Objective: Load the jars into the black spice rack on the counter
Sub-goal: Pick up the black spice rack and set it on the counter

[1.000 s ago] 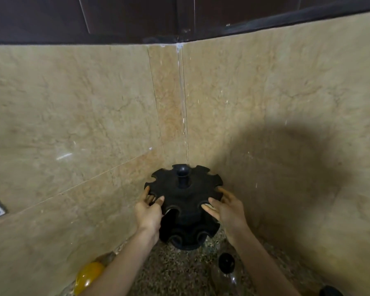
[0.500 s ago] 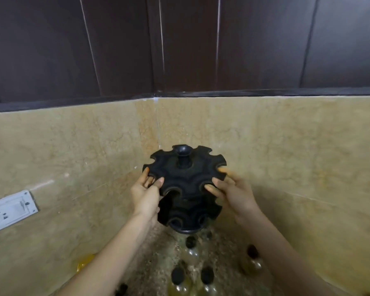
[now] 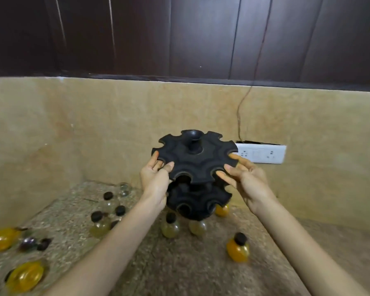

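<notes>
- Rack (image 3: 194, 165), black and two-tiered, is being carried out of the wall corner, hanging above the table (image 3: 179, 263).
- Left hand (image 3: 155, 180) and right hand (image 3: 247, 178) are clasping its top tier.
- Jars (image 3: 169, 227) are lying scattered below, none loaded.

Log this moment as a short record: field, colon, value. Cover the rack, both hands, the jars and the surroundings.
rack: black spice rack, two tiers of notched slots, central knob, every visible slot empty
rack position: held above the counter; base hidden
left hand: left hand grips the top tier's left edge
right hand: right hand, fingers on the top tier's right edge
jars: small dark-capped jars scattered on the counter; orange jar upright at right, pale jar below the rack
wall: white socket strip behind the rack
</notes>
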